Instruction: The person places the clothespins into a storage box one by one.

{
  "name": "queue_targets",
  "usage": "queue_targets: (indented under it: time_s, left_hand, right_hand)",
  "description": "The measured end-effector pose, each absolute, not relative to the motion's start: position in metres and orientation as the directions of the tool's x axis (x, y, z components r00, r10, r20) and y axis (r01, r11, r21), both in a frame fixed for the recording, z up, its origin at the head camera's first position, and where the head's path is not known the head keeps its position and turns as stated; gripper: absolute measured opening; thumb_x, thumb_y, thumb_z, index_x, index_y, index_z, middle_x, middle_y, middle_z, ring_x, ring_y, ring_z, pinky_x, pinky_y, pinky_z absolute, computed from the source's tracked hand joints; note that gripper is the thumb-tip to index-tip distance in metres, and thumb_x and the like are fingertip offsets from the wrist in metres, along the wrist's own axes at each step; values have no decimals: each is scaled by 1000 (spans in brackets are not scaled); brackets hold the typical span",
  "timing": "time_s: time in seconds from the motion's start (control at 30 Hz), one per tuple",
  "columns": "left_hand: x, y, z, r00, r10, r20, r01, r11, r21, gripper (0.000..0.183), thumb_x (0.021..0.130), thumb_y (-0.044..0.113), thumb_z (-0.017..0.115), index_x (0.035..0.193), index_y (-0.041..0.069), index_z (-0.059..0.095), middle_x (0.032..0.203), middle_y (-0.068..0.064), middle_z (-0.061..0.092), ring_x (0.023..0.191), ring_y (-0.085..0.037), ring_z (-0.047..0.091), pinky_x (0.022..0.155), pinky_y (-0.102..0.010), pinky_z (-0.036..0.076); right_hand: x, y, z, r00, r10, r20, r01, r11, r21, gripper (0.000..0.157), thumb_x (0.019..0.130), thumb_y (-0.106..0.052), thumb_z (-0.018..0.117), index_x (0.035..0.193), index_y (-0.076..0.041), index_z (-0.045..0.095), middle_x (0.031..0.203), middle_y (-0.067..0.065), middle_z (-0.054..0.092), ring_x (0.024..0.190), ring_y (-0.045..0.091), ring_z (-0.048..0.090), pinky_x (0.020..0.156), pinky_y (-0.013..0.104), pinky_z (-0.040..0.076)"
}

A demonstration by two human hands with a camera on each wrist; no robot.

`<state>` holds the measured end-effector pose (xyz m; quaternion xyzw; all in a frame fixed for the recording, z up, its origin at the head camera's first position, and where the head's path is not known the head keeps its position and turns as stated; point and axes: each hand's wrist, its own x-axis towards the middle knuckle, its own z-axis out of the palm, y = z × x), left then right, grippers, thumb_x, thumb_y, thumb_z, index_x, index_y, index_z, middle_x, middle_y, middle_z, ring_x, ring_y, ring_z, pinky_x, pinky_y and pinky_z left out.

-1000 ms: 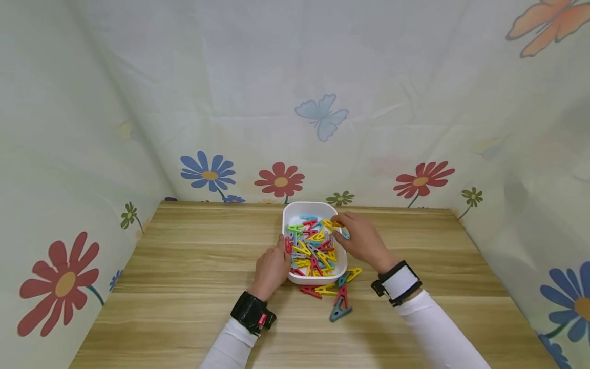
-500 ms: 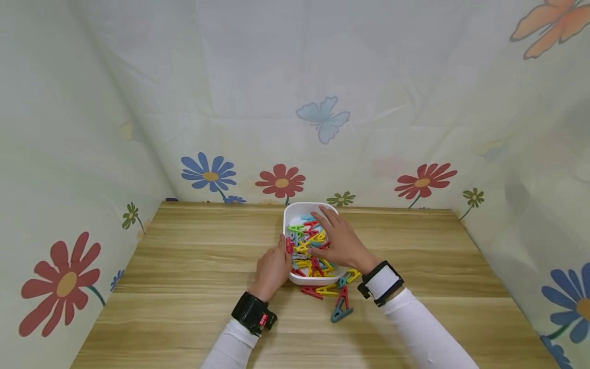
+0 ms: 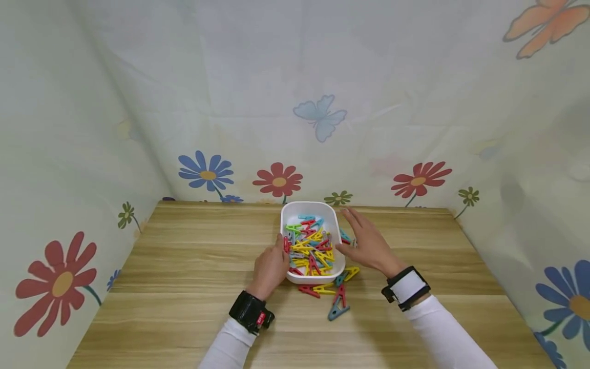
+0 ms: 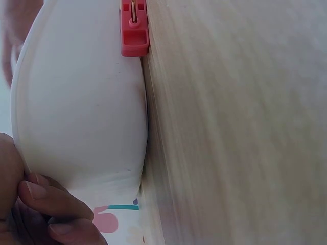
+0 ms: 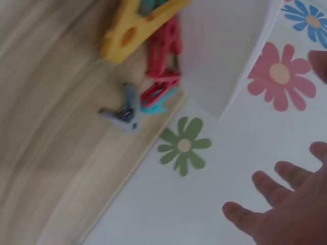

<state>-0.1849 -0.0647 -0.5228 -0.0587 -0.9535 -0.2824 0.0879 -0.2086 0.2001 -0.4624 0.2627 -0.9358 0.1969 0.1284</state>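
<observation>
A white plastic box (image 3: pixel 315 280) on the table holds a heap of red, yellow, blue, grey and green clothespins (image 3: pixel 313 246). My left hand (image 3: pixel 269 269) grips its left side; in the left wrist view the thumb lies at the rim and the bent fingers (image 4: pixel 56 204) press the outer wall. To the right of the box, my right hand (image 3: pixel 371 248) hovers with spread fingers and nothing in them. Beneath it, partly covered, lie a few clothespins, including a teal one (image 3: pixel 344 236) and a grey one (image 5: pixel 125 109).
Several clothespins lie in front of the box, among them a blue-grey one (image 3: pixel 338 310), a red one (image 3: pixel 309 291) and a yellow one (image 3: pixel 324 289). The wooden table (image 3: pixel 198 256) ends at a flower-printed cloth (image 3: pixel 239 102) behind and at both sides.
My right hand moved from the box's right edge in over the heap with a yellow clothespin, released it there, and drew back right, bare. The left hand kept its hold.
</observation>
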Motion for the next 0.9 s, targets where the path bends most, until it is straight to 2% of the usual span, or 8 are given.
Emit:
queue_targets:
  time_s: [0.13, 0.27, 0.43, 0.53, 0.73, 0.9]
  left_hand:
    - [-185, -65, -522, -977, 63, 202, 163, 833, 529, 56, 90, 18, 54, 138, -3, 33, 55, -1, 45, 44, -14, 42, 40, -31, 33]
    - [-185, -65, -522, -979, 63, 195, 160, 832, 532, 56, 91, 19, 53, 139, -3, 33, 55, -1, 45, 44, -14, 42, 40, -30, 33]
    - [-185, -65, -521, -979, 60, 193, 156, 833, 531, 56, 91, 19, 53, 139, -3, 33, 54, -1, 44, 44, -14, 41, 40, -30, 32]
    - [-185, -66, -521, -979, 59, 193, 154, 837, 525, 56, 91, 19, 53, 139, -2, 33, 55, -1, 44, 44, -14, 41, 40, -30, 33]
    - [-185, -65, -521, -980, 58, 192, 152, 839, 522, 56, 91, 19, 53, 139, -2, 33, 56, -1, 44, 46, -15, 42, 42, -31, 33]
    - [-184, -66, -520, -980, 58, 190, 151, 838, 524, 56, 91, 19, 53, 139, -2, 33, 56, -1, 45, 46, -15, 42, 42, -31, 34]
  right_hand:
    - [-208, 222, -474, -848, -401, 346, -504, 811, -296, 85, 78, -33, 68, 146, -12, 21, 146, 21, 22, 126, 41, 27, 96, 63, 28]
    - [-201, 237, -486, -870, -397, 292, -474, 838, -271, 82, 78, -24, 68, 145, -8, 23, 144, 23, 26, 125, 42, 28, 97, 62, 27]
    - [-187, 242, -500, -888, -431, 160, -458, 860, -226, 84, 76, -35, 72, 144, -10, 28, 143, 20, 30, 128, 41, 24, 96, 67, 22]
    - [-181, 242, -509, -884, -453, 117, -468, 856, -219, 87, 72, -42, 74, 142, -10, 32, 143, 18, 32, 128, 39, 26, 96, 65, 24]
    - [-173, 239, -520, -868, -492, 71, -490, 825, -281, 71, 77, -34, 72, 137, -11, 41, 139, 16, 37, 124, 36, 34, 96, 56, 33]
    - [-171, 237, -527, -817, -562, 132, -575, 776, -259, 47, 80, -26, 70, 123, -11, 56, 122, 11, 51, 110, 29, 47, 89, 50, 42]
